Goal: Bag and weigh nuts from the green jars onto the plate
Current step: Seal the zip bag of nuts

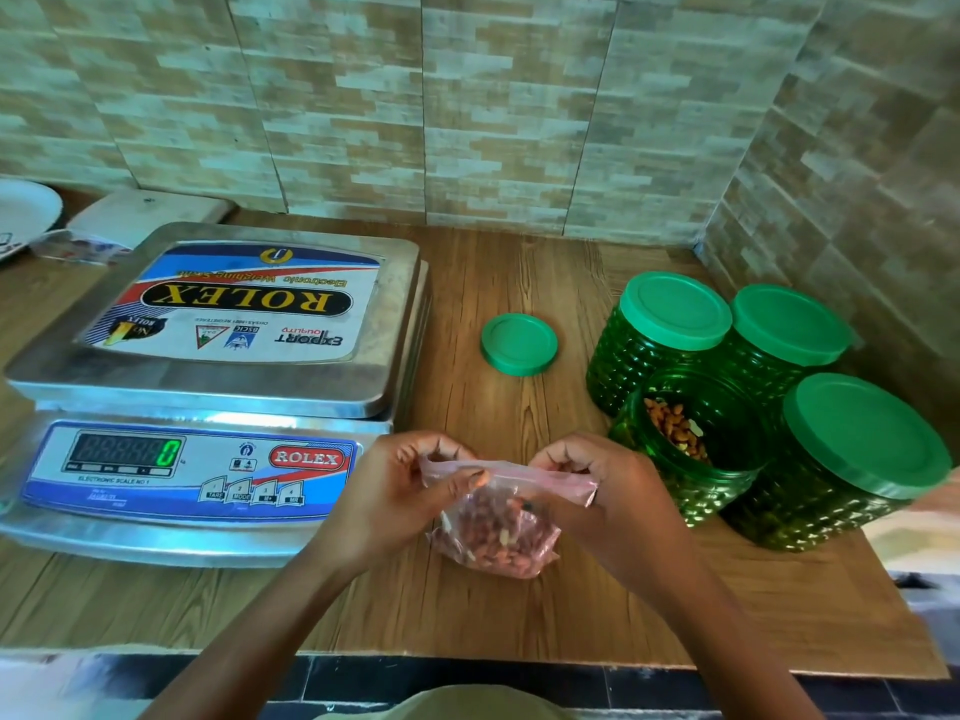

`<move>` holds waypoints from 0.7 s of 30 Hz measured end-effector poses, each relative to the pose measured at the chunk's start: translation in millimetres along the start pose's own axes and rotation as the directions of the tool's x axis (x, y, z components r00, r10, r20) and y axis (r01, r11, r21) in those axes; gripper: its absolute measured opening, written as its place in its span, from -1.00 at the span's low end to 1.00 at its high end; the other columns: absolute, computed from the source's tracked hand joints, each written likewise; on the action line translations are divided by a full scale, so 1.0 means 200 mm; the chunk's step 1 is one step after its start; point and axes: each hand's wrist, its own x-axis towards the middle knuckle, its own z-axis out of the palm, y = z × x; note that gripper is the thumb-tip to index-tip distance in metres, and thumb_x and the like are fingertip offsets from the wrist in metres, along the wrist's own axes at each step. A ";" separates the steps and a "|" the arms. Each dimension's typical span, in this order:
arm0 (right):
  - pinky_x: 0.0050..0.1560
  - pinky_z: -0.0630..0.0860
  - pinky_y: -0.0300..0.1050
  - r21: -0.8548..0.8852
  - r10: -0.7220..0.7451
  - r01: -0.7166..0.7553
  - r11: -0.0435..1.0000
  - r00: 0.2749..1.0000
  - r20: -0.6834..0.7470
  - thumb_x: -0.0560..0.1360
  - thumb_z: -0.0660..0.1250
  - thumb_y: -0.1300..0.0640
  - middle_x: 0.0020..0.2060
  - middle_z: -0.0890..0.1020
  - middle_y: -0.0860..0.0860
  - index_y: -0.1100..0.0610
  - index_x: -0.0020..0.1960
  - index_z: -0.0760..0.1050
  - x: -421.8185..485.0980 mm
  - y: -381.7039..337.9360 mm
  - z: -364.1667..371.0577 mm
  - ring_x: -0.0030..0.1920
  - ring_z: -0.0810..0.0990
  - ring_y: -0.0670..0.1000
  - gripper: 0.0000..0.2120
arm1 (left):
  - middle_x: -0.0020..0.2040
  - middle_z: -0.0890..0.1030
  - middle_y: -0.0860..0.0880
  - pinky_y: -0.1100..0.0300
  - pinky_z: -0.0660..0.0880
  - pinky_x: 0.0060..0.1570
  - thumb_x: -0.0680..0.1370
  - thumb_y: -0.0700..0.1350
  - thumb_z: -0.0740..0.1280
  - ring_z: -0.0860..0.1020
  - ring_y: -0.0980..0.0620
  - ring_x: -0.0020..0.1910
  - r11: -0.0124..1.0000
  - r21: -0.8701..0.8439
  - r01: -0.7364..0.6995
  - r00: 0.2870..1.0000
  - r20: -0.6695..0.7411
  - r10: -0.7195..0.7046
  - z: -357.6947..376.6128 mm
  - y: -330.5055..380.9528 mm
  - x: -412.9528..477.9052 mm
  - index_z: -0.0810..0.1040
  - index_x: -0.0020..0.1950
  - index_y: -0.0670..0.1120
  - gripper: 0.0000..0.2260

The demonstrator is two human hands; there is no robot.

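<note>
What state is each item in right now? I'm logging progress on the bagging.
Bag: holds nuts, top pinched by left hand and right hand.
Scale: on, reads 0, pan bare.
Front-left jar: open, nuts inside.
Loose lid: flat on counter.
Other three jars: lidded.

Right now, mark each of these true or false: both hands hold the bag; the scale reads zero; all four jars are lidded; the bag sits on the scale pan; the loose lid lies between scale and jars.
1. Left hand and right hand both hold the bag: true.
2. The scale display shows 0: true.
3. All four jars are lidded: false; the open jar has none.
4. The bag sits on the scale pan: false; the pan is bare.
5. The loose lid lies between scale and jars: true.
</note>
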 end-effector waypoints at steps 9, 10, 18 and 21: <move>-0.07 0.32 -0.16 -0.327 -0.119 0.123 0.937 0.992 0.035 0.49 0.34 0.06 -0.17 0.55 -0.19 -0.01 -0.07 0.56 0.04 -0.08 0.05 -0.13 0.46 -0.18 -0.95 | -0.19 0.67 0.13 0.25 0.56 -0.19 0.43 -0.24 0.44 0.62 0.18 -0.17 0.991 0.114 -0.065 0.998 0.016 0.064 0.01 0.01 0.01 0.64 -0.14 0.00 -0.87; -0.08 0.28 -0.16 -0.341 -0.129 0.133 0.931 0.991 0.034 0.49 0.32 0.05 -0.18 0.54 -0.19 -0.01 -0.07 0.56 0.04 -0.07 0.06 -0.13 0.43 -0.20 -0.94 | -0.19 0.66 0.14 0.24 0.56 -0.20 0.43 -0.18 0.44 0.62 0.19 -0.16 0.990 0.121 -0.077 0.997 0.009 0.076 0.02 0.00 0.00 0.64 -0.14 0.01 -0.91; -0.16 0.20 -0.43 -0.442 -0.163 0.126 0.888 0.986 -0.047 0.40 0.30 0.02 -0.29 0.40 -0.27 -0.04 -0.18 0.49 0.01 -0.01 0.06 -0.23 0.28 -0.28 -0.97 | -0.13 0.66 0.22 0.12 0.58 -0.09 0.35 0.18 0.31 0.61 0.24 -0.04 0.983 0.155 -0.102 0.989 -0.088 0.116 0.03 -0.01 -0.01 0.63 -0.18 0.09 -0.78; -0.14 0.21 -0.43 -0.434 -0.169 0.127 0.892 0.984 -0.060 0.39 0.32 0.03 -0.27 0.39 -0.28 -0.05 -0.18 0.49 -0.01 0.01 0.04 -0.22 0.29 -0.29 -0.97 | -0.08 0.64 0.28 0.26 0.55 -0.07 0.34 0.18 0.32 0.59 0.29 -0.01 0.980 0.168 -0.104 0.987 -0.101 0.122 0.02 -0.02 -0.02 0.59 -0.05 0.14 -0.75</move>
